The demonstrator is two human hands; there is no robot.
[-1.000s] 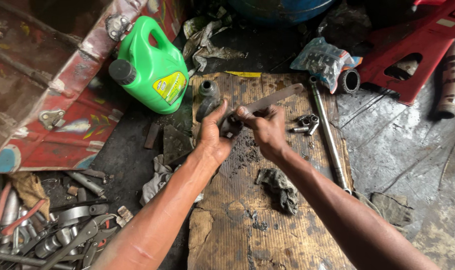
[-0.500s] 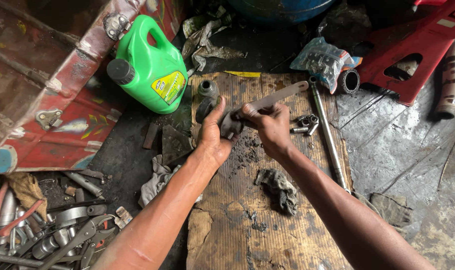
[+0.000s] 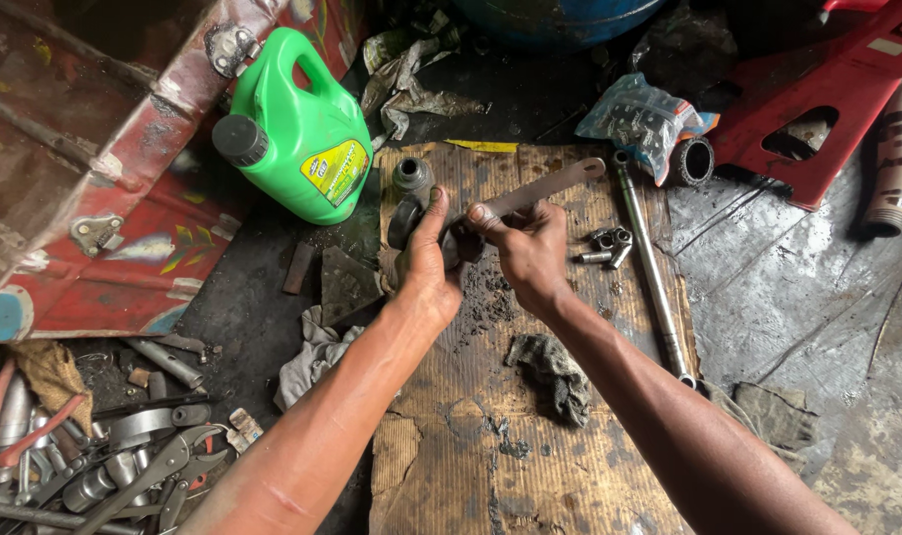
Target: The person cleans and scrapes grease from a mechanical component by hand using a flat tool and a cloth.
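My left hand (image 3: 426, 263) grips a dark round metal part (image 3: 405, 220) over a greasy sheet of cardboard (image 3: 530, 426). My right hand (image 3: 523, 246) is closed around a long flat metal lever (image 3: 550, 186) that runs up and to the right from that part. Both hands meet at the middle of the cardboard's far half. A small grey cylinder (image 3: 412, 175) stands just beyond my left hand.
A green plastic jug (image 3: 297, 129) lies at the upper left beside a red metal box (image 3: 84, 168). On the cardboard rest a long steel rod (image 3: 649, 263), small sockets (image 3: 607, 244) and a dirty rag (image 3: 553, 374). Spanners and tools (image 3: 104, 466) pile at the lower left.
The hands and lever have shifted only slightly; the lever now sits a little lower and the view has moved a little closer.
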